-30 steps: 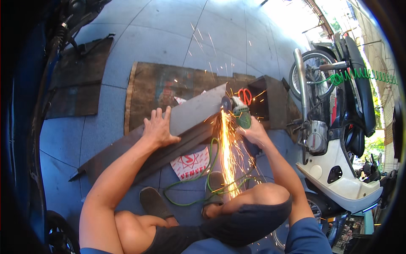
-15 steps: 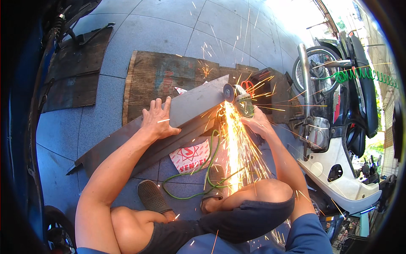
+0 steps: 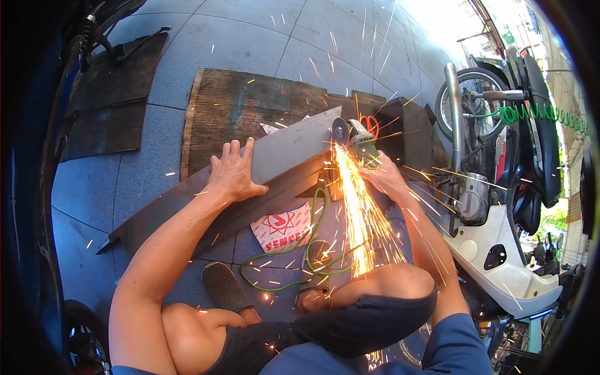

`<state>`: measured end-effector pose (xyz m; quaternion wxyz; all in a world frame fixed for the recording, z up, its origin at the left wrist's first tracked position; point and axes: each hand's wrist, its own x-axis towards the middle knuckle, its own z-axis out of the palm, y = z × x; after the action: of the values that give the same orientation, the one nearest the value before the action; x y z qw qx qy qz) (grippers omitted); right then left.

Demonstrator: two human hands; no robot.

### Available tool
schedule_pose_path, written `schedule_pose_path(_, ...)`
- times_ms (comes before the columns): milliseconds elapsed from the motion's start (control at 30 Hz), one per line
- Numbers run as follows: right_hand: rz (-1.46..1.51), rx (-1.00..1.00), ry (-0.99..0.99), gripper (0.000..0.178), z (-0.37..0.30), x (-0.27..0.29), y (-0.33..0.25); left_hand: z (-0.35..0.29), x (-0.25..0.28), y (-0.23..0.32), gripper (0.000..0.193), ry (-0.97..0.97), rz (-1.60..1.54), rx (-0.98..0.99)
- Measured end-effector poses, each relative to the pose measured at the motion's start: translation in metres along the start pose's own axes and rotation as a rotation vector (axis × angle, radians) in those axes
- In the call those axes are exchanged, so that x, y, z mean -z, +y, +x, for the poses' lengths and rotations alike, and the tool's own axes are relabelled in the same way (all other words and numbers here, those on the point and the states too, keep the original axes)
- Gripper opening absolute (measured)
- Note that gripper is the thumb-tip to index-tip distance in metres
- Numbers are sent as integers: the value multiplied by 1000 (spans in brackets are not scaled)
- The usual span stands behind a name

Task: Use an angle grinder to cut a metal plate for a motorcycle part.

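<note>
A long folded sheet-metal piece (image 3: 287,145) lies slantwise before me, its far right end raised. My left hand (image 3: 234,173) rests flat on its upper face, fingers spread. My right hand (image 3: 384,176) is wrapped round the body of an angle grinder (image 3: 362,145). The grinder's disc (image 3: 340,132) meets the metal near its right end, and a bright stream of sparks (image 3: 356,206) pours from there toward my knee. A green cord (image 3: 275,289) loops over the floor below the metal. Sparks and the grinder partly hide my right fingers.
Flattened cardboard (image 3: 231,106) lies beyond the metal, with a dark open box (image 3: 400,125) and red-handled scissors (image 3: 370,125) at its right. A red-and-white printed sheet (image 3: 281,229) lies near my sandals (image 3: 224,286). On the right stands a motorcycle (image 3: 500,162); another cardboard sheet (image 3: 112,103) lies far left.
The grinder still throws sparks from nearly the same spot on the metal. Its spark stream leans slightly more to the right. My left hand stays put on the metal.
</note>
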<state>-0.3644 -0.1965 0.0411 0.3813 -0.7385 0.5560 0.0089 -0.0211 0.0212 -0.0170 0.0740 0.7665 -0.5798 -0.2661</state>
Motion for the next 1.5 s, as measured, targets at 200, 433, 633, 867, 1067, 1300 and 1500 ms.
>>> schedule_pose_path(200, -191, -39, -44, 64, -1, -3, -30, -4, 0, -3, 124, -28, -13, 28)
schedule_pose_path(433, -166, 94, -30, 66, -1, 1, -19, -2, -2, -2, 124, -16, -25, 19)
schedule_pose_path(633, -154, 198, 2, 64, 9, -3, 2, -1, -3, -3, 127, 8, -6, 13)
schedule_pose_path(867, -113, -93, -58, 68, 0, -1, -49, -3, -7, -6, 128, 14, 7, 19)
schedule_pose_path(1067, -181, -30, -6, 64, 5, 1, -37, -3, -5, -4, 128, 12, 0, 18)
schedule_pose_path(1300, -9, -64, -65, 64, 2, -2, -38, -3, -1, -3, 124, -29, 1, 30)
schedule_pose_path(1500, -133, 95, -9, 63, 6, 1, -30, -1, -2, -1, 124, -23, 5, 17)
